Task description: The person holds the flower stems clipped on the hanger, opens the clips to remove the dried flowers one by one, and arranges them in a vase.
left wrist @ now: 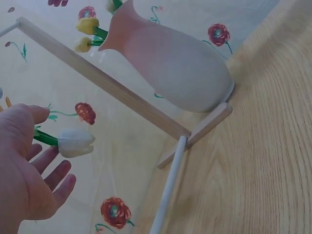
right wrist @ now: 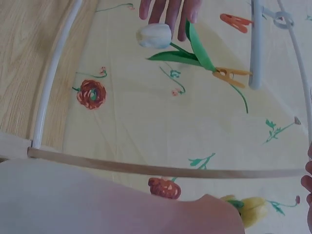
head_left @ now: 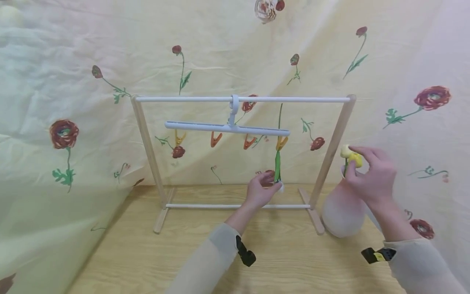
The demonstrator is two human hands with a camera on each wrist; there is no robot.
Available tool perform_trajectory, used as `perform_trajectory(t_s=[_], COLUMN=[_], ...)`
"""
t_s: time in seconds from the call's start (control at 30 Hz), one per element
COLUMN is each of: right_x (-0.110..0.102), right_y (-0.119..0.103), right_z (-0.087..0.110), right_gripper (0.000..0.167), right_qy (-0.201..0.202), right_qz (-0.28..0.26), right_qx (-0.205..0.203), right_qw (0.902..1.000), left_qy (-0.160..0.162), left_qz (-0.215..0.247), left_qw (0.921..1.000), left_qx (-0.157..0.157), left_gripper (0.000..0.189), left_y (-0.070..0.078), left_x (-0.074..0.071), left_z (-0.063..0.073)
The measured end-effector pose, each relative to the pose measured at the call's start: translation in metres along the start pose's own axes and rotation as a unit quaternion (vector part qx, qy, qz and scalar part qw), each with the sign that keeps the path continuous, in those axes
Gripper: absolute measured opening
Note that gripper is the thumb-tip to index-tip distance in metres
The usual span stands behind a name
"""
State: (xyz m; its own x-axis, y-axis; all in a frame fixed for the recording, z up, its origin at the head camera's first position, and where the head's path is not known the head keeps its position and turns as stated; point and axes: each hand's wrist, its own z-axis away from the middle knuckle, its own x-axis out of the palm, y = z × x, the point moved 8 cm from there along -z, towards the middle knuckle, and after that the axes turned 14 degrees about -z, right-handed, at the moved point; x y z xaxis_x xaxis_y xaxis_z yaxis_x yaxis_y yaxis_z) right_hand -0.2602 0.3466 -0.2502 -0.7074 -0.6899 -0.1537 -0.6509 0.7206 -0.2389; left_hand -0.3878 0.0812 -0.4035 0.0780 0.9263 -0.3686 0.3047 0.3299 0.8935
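Observation:
A white tulip point(right wrist: 154, 35) with green leaves point(head_left: 277, 165) hangs bloom-down from an orange clip point(head_left: 281, 143) at the right end of a pale hanger point(head_left: 227, 128). My left hand point(head_left: 260, 190) is beside the bloom, its fingers spread and relaxed around it. In the left wrist view, the stem passes between thumb and fingers. Over at the right, my right hand point(head_left: 374, 175) has its thumb and index finger apart, overlapping a yellow tulip point(head_left: 355, 159) in the head view. The right wrist view shows those fingertips point(right wrist: 308, 183) separated from the yellow bloom.
A pink-and-white vase point(head_left: 343, 210) holding tulips stands right of a wooden rack point(head_left: 335, 143). The hanger hooks over the rack's top bar point(head_left: 183, 99). Other clips, including a red-orange one point(head_left: 249, 142), hang along it. Floral cloth covers the back.

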Motion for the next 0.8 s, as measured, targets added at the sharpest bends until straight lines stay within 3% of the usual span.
perform_trajectory(t_s=[0.23,0.43,0.5,0.6,0.73,0.8], right_x=[0.024,0.062,0.075,0.094,0.117,0.13], right_y=[-0.017,-0.02,-0.018,-0.01,0.004,0.01], right_z=[0.002,0.008,0.008,0.007,0.005,0.005], right_gripper=[0.033,0.032,0.03,0.028,0.037,0.044], right_qy=[-0.039,-0.09,-0.106,-0.134,-0.186,-0.205], right_qz=[-0.025,-0.04,-0.051,-0.061,-0.065,-0.068], right_qx=[-0.015,0.005,0.031,0.101,0.206,0.238], right_qw=[0.9988,0.9951,0.9925,0.9839,0.9585,0.947], left_qy=[0.0,0.009,0.013,0.016,0.013,0.012], left_qz=[-0.007,-0.014,-0.015,-0.021,-0.03,-0.032], left_qw=[0.9999,0.9998,0.9998,0.9997,0.9994,0.9993], left_qx=[-0.009,-0.011,-0.005,0.004,0.01,0.012], left_gripper=[0.039,0.041,0.043,0.048,0.058,0.059], left_y=[0.002,0.001,0.002,0.005,0.01,0.012], left_x=[0.004,0.008,0.008,0.009,0.008,0.008], left_z=[-0.002,-0.003,-0.003,-0.002,-0.002,-0.002])
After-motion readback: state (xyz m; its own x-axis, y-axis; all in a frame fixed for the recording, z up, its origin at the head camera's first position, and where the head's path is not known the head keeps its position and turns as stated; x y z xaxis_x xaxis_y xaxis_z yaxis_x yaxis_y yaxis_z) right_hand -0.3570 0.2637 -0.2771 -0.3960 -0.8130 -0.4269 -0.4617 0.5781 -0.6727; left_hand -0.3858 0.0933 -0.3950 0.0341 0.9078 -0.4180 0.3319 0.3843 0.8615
